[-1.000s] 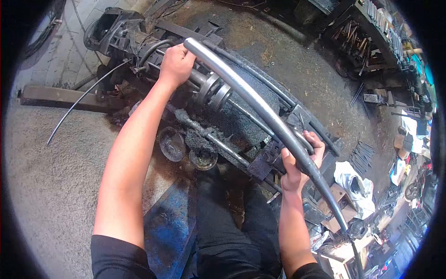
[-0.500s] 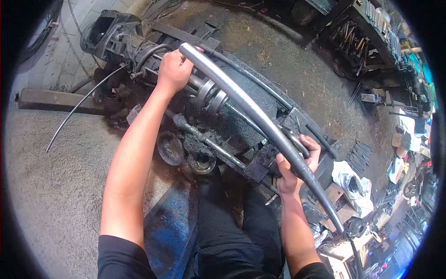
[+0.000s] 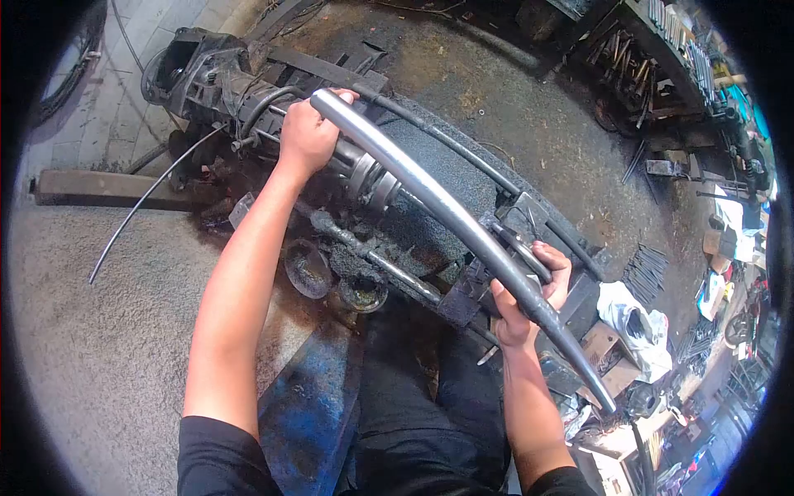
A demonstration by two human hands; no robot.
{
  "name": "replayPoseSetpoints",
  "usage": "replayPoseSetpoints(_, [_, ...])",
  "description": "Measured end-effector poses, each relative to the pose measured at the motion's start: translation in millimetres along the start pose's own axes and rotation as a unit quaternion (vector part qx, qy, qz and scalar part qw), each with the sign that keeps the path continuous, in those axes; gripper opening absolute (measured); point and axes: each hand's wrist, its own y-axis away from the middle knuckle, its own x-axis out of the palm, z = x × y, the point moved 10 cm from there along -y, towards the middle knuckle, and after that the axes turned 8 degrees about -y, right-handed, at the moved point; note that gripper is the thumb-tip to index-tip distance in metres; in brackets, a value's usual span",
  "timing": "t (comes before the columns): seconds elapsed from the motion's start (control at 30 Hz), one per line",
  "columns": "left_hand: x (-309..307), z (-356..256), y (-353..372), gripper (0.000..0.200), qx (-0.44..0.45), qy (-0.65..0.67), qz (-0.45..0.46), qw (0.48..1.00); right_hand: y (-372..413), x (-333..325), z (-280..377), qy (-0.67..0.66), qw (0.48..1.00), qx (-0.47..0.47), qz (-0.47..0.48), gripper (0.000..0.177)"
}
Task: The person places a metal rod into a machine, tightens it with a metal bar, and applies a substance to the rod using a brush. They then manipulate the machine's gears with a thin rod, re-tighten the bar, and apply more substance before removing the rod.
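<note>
A long metal bar (image 3: 447, 205), shiny at its upper left part and darker toward its lower right end, lies slantwise across the view. My left hand (image 3: 310, 136) grips the bar close to its upper left end. Farther down, my right hand (image 3: 533, 298) is wrapped round the darker part, thumb on the near side and fingers on the far side. Beneath the bar is a greasy machine (image 3: 207, 74) with long rails and two metal rings (image 3: 374, 180) side by side on its shaft.
Two round containers (image 3: 361, 293) sit below the machine. A thick beam (image 3: 116, 188) lies at the left, near a thin curved rod. At the right are a white plastic bag (image 3: 635, 331), a pile of dark rods (image 3: 645, 269) and a shelf of metal pieces (image 3: 620, 62).
The bar's upper left end and my left hand have shifted slightly left and down. My grip with both hands is unchanged.
</note>
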Motion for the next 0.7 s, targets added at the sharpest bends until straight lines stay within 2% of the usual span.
replayPoseSetpoints(0.47, [2.2,-0.2,1.4,0.035,0.011,-0.021,0.014,1.000,0.8,-6.8,-3.6,0.012,1.000,-0.005,0.025,0.074])
replayPoseSetpoints(0.53, [1.6,-0.8,1.4,0.035,-0.002,-0.024,0.019,1.000,-1.0,-2.4,-5.9,-0.102,0.993,0.008,0.066,0.079])
replayPoseSetpoints(0.57, [0.2,-1.3,1.2,0.035,-0.002,-0.026,0.015,1.000,3.3,-6.3,-12.2,-0.164,0.983,0.072,0.042,0.085])
replayPoseSetpoints(0.63, [0.1,-1.5,2.9,0.035,-0.004,-0.016,0.020,1.000,-0.9,-5.6,-3.2,-0.155,0.987,0.023,0.024,0.091])
replayPoseSetpoints(0.7, [0.4,2.9,4.0,0.036,-0.016,-0.010,0.031,0.999,-1.3,-5.2,1.1,-0.013,0.999,-0.033,0.017,0.096])
